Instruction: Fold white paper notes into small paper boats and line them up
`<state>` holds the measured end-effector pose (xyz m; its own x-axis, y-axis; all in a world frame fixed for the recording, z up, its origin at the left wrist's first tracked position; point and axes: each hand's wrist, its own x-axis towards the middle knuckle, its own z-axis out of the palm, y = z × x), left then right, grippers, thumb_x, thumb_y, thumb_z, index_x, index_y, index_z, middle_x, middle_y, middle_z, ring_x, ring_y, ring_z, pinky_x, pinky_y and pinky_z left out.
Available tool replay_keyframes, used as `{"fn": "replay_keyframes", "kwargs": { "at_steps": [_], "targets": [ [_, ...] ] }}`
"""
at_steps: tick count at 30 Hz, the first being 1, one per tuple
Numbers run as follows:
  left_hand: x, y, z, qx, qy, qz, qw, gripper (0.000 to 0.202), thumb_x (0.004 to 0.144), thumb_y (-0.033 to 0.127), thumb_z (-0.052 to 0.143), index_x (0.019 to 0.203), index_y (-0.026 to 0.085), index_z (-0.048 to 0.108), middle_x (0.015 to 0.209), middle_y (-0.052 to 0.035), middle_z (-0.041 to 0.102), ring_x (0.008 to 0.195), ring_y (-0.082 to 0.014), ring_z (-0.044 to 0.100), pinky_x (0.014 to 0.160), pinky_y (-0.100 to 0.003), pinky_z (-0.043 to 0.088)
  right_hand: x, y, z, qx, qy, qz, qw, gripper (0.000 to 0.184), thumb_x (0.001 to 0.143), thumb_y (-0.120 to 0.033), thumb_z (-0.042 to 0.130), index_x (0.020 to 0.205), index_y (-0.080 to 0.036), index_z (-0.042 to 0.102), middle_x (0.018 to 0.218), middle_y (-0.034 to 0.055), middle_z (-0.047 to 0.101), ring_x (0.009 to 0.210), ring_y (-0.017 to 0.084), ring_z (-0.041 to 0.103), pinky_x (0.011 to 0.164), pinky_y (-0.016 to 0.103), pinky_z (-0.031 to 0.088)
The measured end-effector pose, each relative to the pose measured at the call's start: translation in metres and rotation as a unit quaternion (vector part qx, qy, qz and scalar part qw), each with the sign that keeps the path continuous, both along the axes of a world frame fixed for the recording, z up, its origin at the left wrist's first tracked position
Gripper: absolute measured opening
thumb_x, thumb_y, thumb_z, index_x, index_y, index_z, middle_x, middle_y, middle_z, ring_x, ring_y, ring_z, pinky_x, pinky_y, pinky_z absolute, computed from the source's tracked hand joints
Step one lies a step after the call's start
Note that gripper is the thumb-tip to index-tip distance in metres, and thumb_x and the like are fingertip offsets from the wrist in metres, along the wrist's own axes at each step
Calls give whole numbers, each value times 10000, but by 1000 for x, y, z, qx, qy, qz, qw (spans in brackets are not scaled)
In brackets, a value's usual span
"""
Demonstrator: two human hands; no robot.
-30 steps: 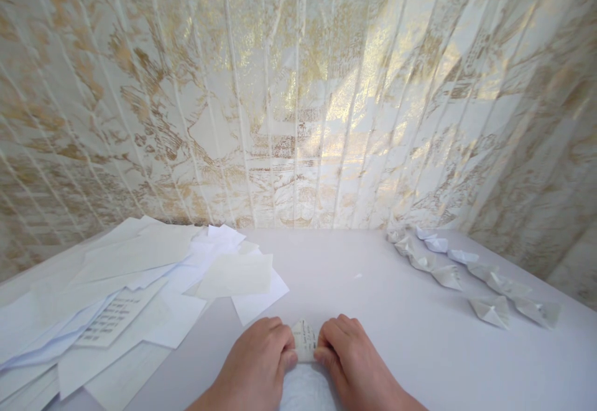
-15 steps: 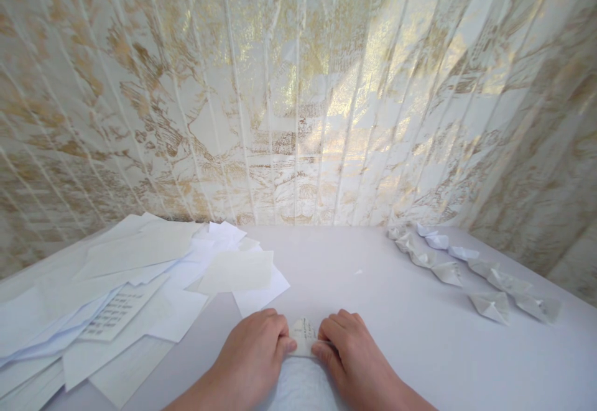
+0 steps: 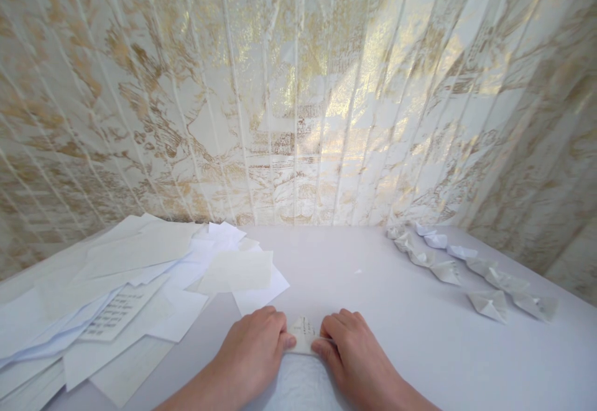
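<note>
Between my hands at the front of the table is a small folded piece of paper (image 3: 303,335) with lines of print on it, its top coming to a blunt point. My left hand (image 3: 255,350) pinches its left corner, the thumb lying on the near face. The right corner is gripped by my right hand (image 3: 351,352) in the same way, thumb in front and fingers curled behind. The fingertips hide both ends of the paper.
A spread heap of loose paper sheets (image 3: 140,246) covers the table's left side. Folded paper boats (image 3: 489,304) stand in rows at the right. A tiny white scrap (image 3: 358,271) lies mid-table (image 3: 326,249). Patterned curtains (image 3: 298,87) hang behind.
Both hands keep their hold on the folded paper, with only a very slight shift. The sheets and boats lie as before.
</note>
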<state>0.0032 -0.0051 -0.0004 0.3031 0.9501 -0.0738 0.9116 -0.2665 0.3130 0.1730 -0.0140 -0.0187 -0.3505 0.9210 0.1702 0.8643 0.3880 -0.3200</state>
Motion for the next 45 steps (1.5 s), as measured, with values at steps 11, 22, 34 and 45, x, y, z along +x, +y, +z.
{"fn": "replay_keyframes", "kwargs": {
  "at_steps": [11,22,34,45],
  "targets": [
    [3,-1,0,-8,19,-6,1000,192,787,223,420,690,185,581,772,-57,633,738,-230,603,620,-305,381,2,0,4,-21,-22,-15,999,192,822,-194,515,651,-166,598,682,42,646,692,198,564,648,288,347],
    [0,1,1,-8,-7,-9,1000,94,745,182,449,668,196,500,748,-22,582,749,-209,550,638,-300,360,3,-1,1,-9,-13,-16,1000,180,808,-175,515,634,-173,566,656,23,622,674,186,537,638,282,323],
    [-20,2,-7,12,-56,-97,994,259,777,133,447,1002,240,516,1011,-28,491,954,-207,422,844,-348,324,10,-5,0,-8,20,-29,999,64,764,-158,552,710,-175,522,741,29,592,722,205,490,657,309,298],
    [-26,3,-12,90,32,-285,954,356,881,283,427,1133,534,438,1286,14,344,1058,-269,354,862,-433,313,19,-3,6,-55,64,-29,996,117,704,-97,555,653,-185,497,708,-4,572,718,176,481,668,287,292]
  ]
}}
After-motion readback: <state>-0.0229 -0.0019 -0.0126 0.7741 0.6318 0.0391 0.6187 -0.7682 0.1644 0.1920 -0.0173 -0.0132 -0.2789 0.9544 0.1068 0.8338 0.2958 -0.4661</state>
